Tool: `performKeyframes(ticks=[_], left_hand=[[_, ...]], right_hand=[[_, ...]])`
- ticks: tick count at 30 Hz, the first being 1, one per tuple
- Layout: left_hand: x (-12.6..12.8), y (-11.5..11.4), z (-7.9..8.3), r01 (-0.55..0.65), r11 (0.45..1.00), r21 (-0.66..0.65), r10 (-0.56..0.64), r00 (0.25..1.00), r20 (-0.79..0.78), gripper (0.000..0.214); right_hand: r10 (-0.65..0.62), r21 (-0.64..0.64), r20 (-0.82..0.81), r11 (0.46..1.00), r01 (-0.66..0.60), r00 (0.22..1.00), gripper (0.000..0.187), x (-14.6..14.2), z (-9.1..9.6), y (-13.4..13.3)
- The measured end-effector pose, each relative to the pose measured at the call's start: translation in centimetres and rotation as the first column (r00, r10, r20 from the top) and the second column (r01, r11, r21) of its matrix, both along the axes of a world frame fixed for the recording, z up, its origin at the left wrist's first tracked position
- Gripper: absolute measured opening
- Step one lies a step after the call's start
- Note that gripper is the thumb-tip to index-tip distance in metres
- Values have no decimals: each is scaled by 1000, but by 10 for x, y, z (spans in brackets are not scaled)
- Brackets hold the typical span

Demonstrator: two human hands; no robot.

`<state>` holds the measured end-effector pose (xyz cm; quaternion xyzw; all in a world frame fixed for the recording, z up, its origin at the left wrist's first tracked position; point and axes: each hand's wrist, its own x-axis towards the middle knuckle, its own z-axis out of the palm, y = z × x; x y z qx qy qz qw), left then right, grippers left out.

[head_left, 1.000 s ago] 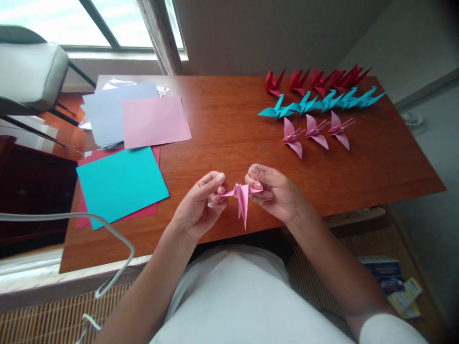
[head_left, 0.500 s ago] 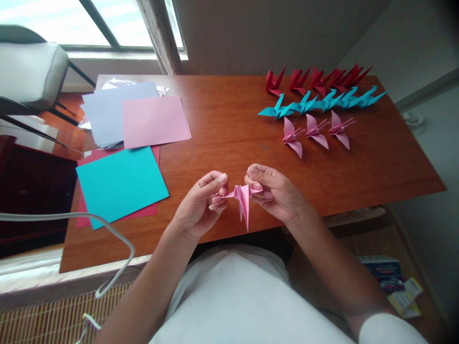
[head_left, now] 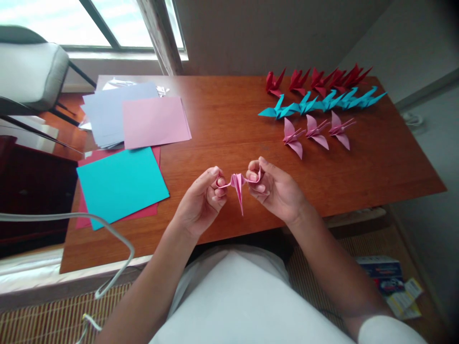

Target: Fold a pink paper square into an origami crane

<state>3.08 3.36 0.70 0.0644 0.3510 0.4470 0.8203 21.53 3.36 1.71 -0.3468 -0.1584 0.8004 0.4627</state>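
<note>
A small pink folded paper crane [head_left: 237,187] hangs between my hands above the near edge of the wooden table [head_left: 222,124]. My left hand [head_left: 201,203] pinches its left tip between thumb and fingers. My right hand [head_left: 274,188] pinches the right tip, which curls over my fingers. The crane's long point hangs down toward me. Both hands are closed on the paper.
Three finished pink cranes [head_left: 315,131], a row of teal cranes [head_left: 322,101] and a row of red cranes [head_left: 315,79] stand at the far right. Stacks of pink [head_left: 154,122], pale blue [head_left: 107,112], teal [head_left: 120,184] and red paper lie at the left. A chair [head_left: 30,67] stands by the window.
Both hands rose slightly and drew closer together. The crane's side tips now bend upward and its body looks narrower.
</note>
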Motion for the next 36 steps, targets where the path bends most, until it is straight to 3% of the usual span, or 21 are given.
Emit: performKeyframes(ticks=[5, 9, 12, 16, 18, 22, 26, 31, 36], left_hand=[[0, -2, -4, -42, 991, 127, 58, 990, -130, 22], [1, -6, -5, -59, 945, 323, 176, 921, -346, 35], [-2, -7, -5, 9, 913, 408, 208, 850, -484, 38], [-8, -6, -5, 154, 901, 406, 138, 785, -604, 22], [-10, -5, -5, 171, 907, 386, 109, 788, -606, 22], [-14, -2, -5, 125, 929, 349, 67, 869, -491, 23], [-16, -1, -5, 147, 935, 324, 9, 901, -435, 24], [-11, -2, -8, 146, 922, 359, 43, 883, -468, 22], [-6, -3, -5, 236, 893, 383, 15, 834, -551, 25]], right_hand=[[-155, -18, 12, 988, 155, 988, 21, 4, -4, 0], [-193, -16, 53, 981, 194, 980, 27, 3, -4, -1], [-217, 30, 61, 976, 215, 974, 21, 3, 0, -2], [-159, 120, 131, 982, 144, 979, 24, 6, 2, -4], [-150, 172, 246, 979, 109, 958, 26, 8, 0, -3], [-243, 278, 443, 952, 125, 863, 20, 13, -7, 0], [-194, 289, 468, 956, 58, 862, 29, 15, -8, 0], [-163, 306, 428, 952, 27, 889, 58, 10, -7, -3], [-300, 436, 576, 900, 25, 761, 30, 5, -13, -4]])
